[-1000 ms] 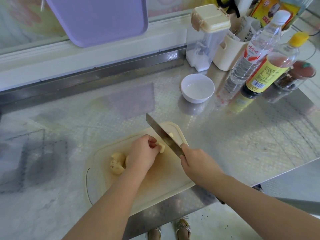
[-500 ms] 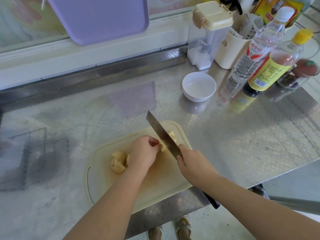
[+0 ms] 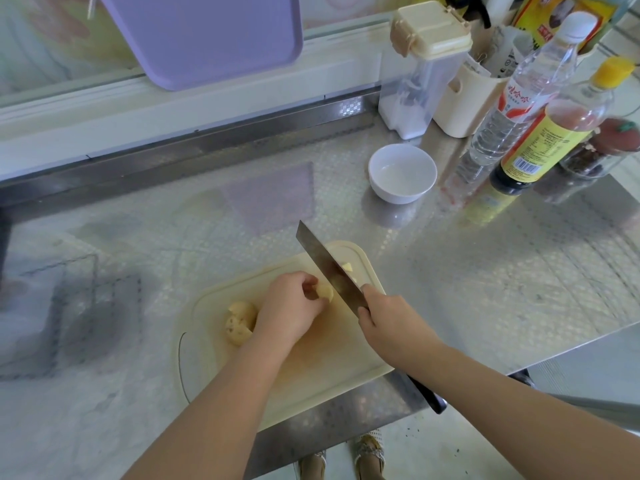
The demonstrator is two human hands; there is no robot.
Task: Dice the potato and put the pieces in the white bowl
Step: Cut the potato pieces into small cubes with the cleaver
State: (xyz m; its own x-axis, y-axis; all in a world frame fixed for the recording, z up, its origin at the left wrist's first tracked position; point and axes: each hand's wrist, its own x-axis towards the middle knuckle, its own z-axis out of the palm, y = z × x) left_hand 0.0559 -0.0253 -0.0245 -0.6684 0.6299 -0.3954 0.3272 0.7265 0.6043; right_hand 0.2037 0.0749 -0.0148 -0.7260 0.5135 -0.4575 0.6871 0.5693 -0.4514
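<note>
A cream cutting board (image 3: 322,368) lies at the counter's front edge. My left hand (image 3: 289,306) pinches a pale potato piece (image 3: 325,292) on it. My right hand (image 3: 391,325) grips the black handle of a cleaver (image 3: 325,265), whose blade stands against the right side of that piece. Small cut bits (image 3: 347,267) lie beyond the blade. Larger potato chunks (image 3: 239,322) sit left of my left hand. The white bowl (image 3: 401,173) stands behind the board to the right and looks empty.
Bottles (image 3: 509,109) of clear liquid and dark sauce, a spice jar (image 3: 602,150), a cream utensil holder (image 3: 464,98) and a lidded clear container (image 3: 415,81) crowd the back right. A purple tray (image 3: 207,36) leans on the back wall. The counter's edge runs just under the board.
The cleaver has shifted a little left against the piece my left hand holds, and my right hand followed. The potato chunks and bowl have not moved.
</note>
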